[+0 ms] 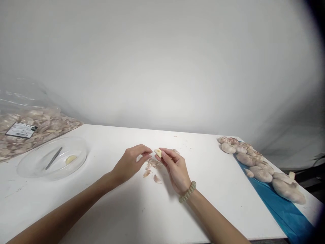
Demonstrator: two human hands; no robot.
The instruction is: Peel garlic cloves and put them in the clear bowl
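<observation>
A pale peeled garlic clove [157, 153] is pinched between the thumb and fingers of my right hand [175, 166], above the middle of the white table. A green bead bracelet [188, 192] circles my right wrist. Just left of the clove is my left hand [132, 158], its thumb and fingertips a little apart with nothing visible between them. Papery garlic skins [152, 164] lie on the table beneath both hands. Part of another garlic piece [174, 150] shows behind my right hand, mostly hidden.
On the left, a clear plastic bowl [85, 154] holds a small knife [54, 158] and one clove [70, 159]. Behind it sits a labelled clear bag of garlic skins [48, 125]. Several garlic bulbs [261, 173] line a blue sheet [276, 200] along the right edge.
</observation>
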